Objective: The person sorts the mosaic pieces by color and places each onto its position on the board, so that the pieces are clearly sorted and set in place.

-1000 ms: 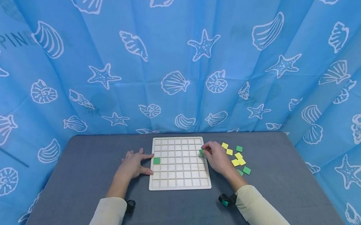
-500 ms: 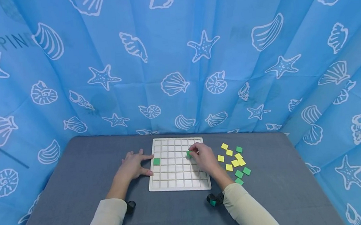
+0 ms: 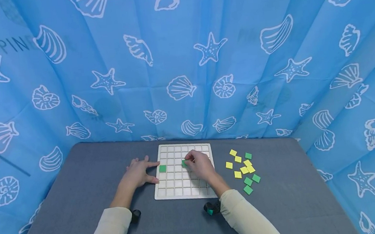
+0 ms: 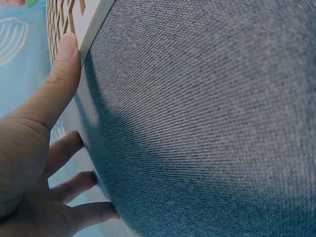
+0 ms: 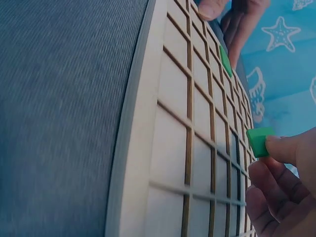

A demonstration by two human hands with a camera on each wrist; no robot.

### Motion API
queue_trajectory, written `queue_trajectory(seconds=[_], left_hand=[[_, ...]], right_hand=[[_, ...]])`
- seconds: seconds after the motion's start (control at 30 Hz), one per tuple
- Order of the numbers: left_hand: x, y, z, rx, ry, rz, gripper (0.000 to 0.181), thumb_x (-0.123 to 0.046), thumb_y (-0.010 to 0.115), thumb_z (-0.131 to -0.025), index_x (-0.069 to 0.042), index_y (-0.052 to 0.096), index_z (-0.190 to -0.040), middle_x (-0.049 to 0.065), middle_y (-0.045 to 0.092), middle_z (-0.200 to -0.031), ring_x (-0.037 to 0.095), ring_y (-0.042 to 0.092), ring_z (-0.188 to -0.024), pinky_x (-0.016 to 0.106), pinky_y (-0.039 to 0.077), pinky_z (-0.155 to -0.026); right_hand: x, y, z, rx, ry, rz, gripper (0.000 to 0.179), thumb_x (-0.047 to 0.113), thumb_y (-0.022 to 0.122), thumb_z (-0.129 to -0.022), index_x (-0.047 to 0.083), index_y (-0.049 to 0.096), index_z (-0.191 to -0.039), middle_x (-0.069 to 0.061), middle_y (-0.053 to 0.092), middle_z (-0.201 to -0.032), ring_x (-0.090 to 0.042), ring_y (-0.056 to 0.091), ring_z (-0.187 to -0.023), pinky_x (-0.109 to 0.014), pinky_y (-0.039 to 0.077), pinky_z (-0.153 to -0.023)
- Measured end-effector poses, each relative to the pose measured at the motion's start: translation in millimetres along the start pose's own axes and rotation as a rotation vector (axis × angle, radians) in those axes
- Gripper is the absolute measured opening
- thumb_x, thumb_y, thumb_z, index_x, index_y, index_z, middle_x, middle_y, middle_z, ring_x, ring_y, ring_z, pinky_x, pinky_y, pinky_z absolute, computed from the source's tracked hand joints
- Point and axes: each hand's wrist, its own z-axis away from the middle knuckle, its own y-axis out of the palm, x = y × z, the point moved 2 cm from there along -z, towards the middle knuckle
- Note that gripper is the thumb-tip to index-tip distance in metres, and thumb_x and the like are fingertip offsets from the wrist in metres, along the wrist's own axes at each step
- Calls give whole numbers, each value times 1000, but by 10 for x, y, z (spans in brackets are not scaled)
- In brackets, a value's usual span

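Note:
A pale wooden grid board (image 3: 186,197) lies on the grey table. My right hand (image 3: 201,165) is over its middle and pinches a green square tile (image 5: 259,141) between thumb and fingers, held above the cells in the right wrist view. Another green tile (image 3: 162,168) sits in a cell of the leftmost column. My left hand (image 3: 139,172) rests at the board's left edge, its fingers spread. In the left wrist view the thumb (image 4: 66,49) presses on the board's rim, while other fingertips touch the grey cloth.
To the right of the board lie several loose yellow tiles (image 3: 237,174) and several loose green tiles (image 3: 248,190), some overlapping. A blue curtain (image 3: 181,56) with white shells and starfish hangs behind the grey table (image 3: 171,225).
My right hand has carried the green tile leftward from the board's right edge to its middle, uncovering more loose tiles. The left hand has stayed in place.

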Motion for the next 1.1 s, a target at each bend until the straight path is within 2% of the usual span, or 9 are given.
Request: queue_trajectory(seconds=[0.27, 0.63, 0.83, 1.1], left_hand=[[-15, -4, -3, 1, -4, 2, 81, -46, 85, -76, -34, 53, -149, 21, 30, -166, 55, 18, -153, 78, 24, -114], [-31, -2, 16, -9, -2, 2, 80, -46, 85, -75, -33, 55, -148, 22, 32, -165, 55, 20, -153, 78, 24, -114], [-26, -5, 22, -15, 5, -6, 80, -46, 85, -75, -33, 55, -148, 22, 33, -165, 56, 21, -152, 78, 26, -113], [-8, -3, 46, -21, 16, -3, 78, -45, 86, -76, -32, 56, -147, 23, 33, -164, 57, 21, -151, 80, 26, -112]], right_hand=[[129, 146, -33, 23, 0, 25, 6, 15, 69, -98, 12, 70, -102, -1, 71, -93, -13, 65, -86, -32, 54, -77], [260, 315, -68, 55, -36, 44, 6, 16, 69, -97, 12, 71, -101, 1, 71, -90, -8, 60, -78, -27, 51, -70], [289, 384, -90, 72, -12, 69, 6, 18, 69, -98, 14, 71, -101, 2, 70, -89, -7, 58, -76, -25, 49, -69], [363, 419, -88, 60, -41, 165, 7, 17, 71, -96, 12, 73, -100, 0, 65, -91, -10, 56, -80, -27, 49, -70]])
